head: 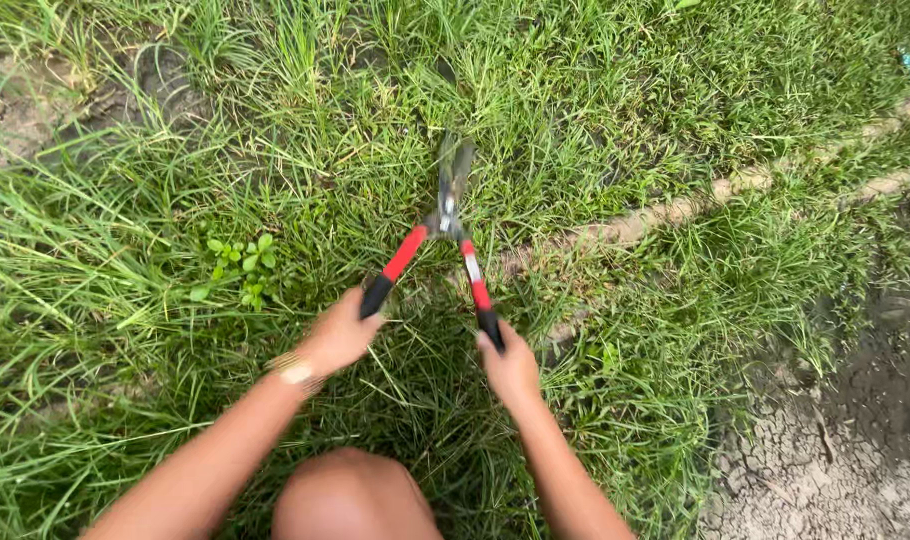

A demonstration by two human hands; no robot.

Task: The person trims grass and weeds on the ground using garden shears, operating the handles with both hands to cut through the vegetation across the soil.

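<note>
I hold a pair of garden shears (445,215) with red and black handles, pointing away from me over long green grass (575,130). My left hand (337,335) grips the black end of the left handle. My right hand (510,365) grips the black end of the right handle. The grey blades (453,170) are nearly together and blurred, low in the grass tips. A gold bracelet (297,372) sits on my left wrist. My knee (350,495) shows at the bottom centre.
A thin pale strip of bare earth (675,212) runs diagonally to the upper right. Cracked dry soil (835,450) lies at the lower right and another bare patch (15,110) at the upper left. A small broad-leaved weed (240,262) grows left of the shears.
</note>
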